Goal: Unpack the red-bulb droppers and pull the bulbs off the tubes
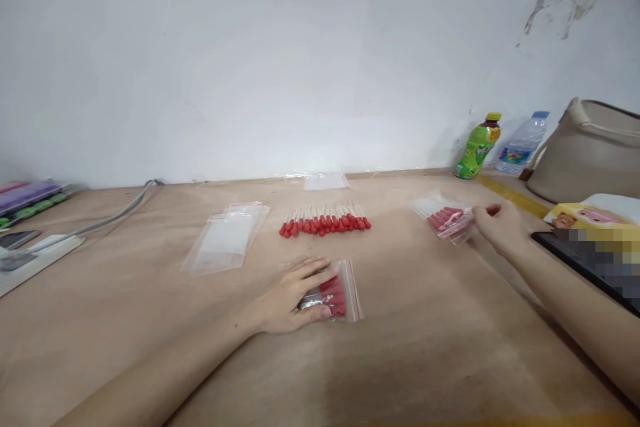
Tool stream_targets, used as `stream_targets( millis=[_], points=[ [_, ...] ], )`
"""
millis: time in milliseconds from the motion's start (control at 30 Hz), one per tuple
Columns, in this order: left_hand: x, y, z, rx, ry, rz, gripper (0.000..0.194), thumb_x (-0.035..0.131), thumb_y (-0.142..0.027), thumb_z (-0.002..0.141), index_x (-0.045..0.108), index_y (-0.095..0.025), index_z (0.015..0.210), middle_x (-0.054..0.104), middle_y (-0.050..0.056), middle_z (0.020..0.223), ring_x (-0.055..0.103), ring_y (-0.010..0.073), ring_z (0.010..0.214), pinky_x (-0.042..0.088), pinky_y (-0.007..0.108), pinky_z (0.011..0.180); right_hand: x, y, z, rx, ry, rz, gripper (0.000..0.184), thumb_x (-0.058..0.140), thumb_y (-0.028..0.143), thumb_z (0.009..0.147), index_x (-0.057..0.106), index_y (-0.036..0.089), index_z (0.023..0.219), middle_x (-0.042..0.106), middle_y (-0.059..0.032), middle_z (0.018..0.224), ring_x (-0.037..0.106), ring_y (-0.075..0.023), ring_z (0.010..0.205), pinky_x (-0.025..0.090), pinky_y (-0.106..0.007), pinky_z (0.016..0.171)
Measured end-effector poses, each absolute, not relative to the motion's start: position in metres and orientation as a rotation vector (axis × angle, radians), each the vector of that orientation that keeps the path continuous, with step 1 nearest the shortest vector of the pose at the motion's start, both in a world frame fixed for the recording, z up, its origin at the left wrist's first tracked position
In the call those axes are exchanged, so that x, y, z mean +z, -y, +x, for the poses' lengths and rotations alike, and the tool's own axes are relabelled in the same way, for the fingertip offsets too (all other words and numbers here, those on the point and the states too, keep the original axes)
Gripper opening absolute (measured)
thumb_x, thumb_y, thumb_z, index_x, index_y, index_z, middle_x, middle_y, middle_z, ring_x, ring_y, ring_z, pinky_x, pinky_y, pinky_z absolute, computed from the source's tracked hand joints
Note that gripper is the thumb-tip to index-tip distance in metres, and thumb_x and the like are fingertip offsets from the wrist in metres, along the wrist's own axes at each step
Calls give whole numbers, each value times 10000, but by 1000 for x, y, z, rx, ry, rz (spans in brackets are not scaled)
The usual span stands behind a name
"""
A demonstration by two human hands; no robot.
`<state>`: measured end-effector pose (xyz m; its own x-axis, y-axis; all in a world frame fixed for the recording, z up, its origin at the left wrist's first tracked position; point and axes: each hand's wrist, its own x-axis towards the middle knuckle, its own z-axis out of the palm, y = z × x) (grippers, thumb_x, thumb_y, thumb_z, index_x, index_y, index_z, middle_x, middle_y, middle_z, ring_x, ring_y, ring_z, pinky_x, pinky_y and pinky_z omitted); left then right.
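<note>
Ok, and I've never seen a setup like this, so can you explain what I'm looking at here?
There's no machine here: these are a person's two bare hands, seen by a camera worn on their head, looking forward and down. It's a single picture from that one view.

On the brown tabletop, a row of red-tipped sticks lies in the middle, with flat clear bags to its left. Over on the right, near the wall, stand a green bottle and a clear bottle.

The left hand lies spread over a nearer bag with red pieces inside. The right hand is at the edge of a farther bag, also with red pieces inside; I can't tell whether its fingers are gripping it.
</note>
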<state>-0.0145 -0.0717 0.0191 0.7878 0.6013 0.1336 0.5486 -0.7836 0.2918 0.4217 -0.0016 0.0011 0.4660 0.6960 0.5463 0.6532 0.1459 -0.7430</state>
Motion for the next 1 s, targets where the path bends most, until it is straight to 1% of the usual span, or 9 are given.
stream_targets(
  millis=[100, 133, 200, 233, 367, 500, 700, 833, 1000],
  points=[
    [17, 69, -17, 276, -987, 2723, 606, 436, -489, 833, 225, -282, 1362, 265, 73, 1419, 223, 259, 1305, 200, 494, 1051, 12, 13, 398, -528, 1169, -1657, 143, 540, 234, 647, 460, 195, 759, 505, -88, 804, 474, -313, 909, 338, -443, 758],
    [19, 68, -17, 277, -1014, 2715, 594, 428, -486, 838, 235, -279, 1360, 267, 79, 1417, 213, 265, 1307, 186, 507, 1051, 17, 18, 384, -538, 1318, -1597, 106, 531, 244, 679, 489, 196, 764, 518, -82, 784, 489, -286, 857, 345, -409, 734],
    [25, 66, -14, 314, -1040, 2694, 553, 421, -472, 846, 289, -265, 1342, 301, 90, 1400, 222, 274, 1303, 186, 520, 1046, 25, 27, 347, -378, 1711, -1369, 51, 538, 254, 712, 535, 208, 735, 535, -50, 686, 493, -204, 686, 355, -344, 665],
    [29, 65, -11, 343, -1037, 2681, 531, 418, -461, 850, 320, -255, 1330, 323, 94, 1388, 239, 273, 1296, 205, 513, 1042, 27, 31, 326, -287, 1883, -1234, 49, 545, 252, 720, 550, 204, 729, 538, -38, 656, 489, -181, 650, 358, -329, 655],
    [32, 62, 3, 430, -958, 2631, 519, 428, -439, 851, 346, -226, 1316, 338, 96, 1378, 306, 242, 1269, 305, 434, 1018, 21, 41, 251, -33, 2419, -794, 83, 549, 246, 744, 593, 202, 689, 561, -28, 668, 482, -158, 687, 353, -312, 685],
    [21, 61, 8, 452, -945, 2617, 564, 464, -468, 823, 348, -213, 1312, 365, 99, 1362, 360, 227, 1238, 325, 405, 1010, 8, 39, 221, 91, 2428, -695, 76, 549, 207, 737, 604, 191, 688, 537, -19, 632, 452, -152, 685, 343, -306, 671],
    [17, 61, 6, 493, -972, 2574, 560, 485, -464, 812, 361, -213, 1297, 417, 89, 1322, 397, 215, 1203, 345, 384, 994, 4, 43, 228, 250, 2375, -767, 164, 543, 134, 728, 648, 204, 834, 536, -16, 658, 437, -151, 691, 347, -304, 669],
    [19, 61, 7, 529, -953, 2556, 545, 498, -454, 808, 375, -221, 1285, 440, 92, 1295, 418, 224, 1181, 359, 397, 977, 3, 46, 230, 295, 2402, -800, 138, 549, 191, 764, 664, 221, 835, 555, -25, 683, 442, -155, 711, 344, -305, 668],
    [19, 62, 7, 517, -960, 2548, 540, 496, -448, 812, 373, -227, 1289, 403, 88, 1330, 396, 226, 1202, 338, 403, 994, -1, 44, 228, 198, 2352, -834, 122, 576, 298, 772, 651, 217, 826, 555, -21, 670, 442, -158, 713, 322, -318, 690]
  ],
)
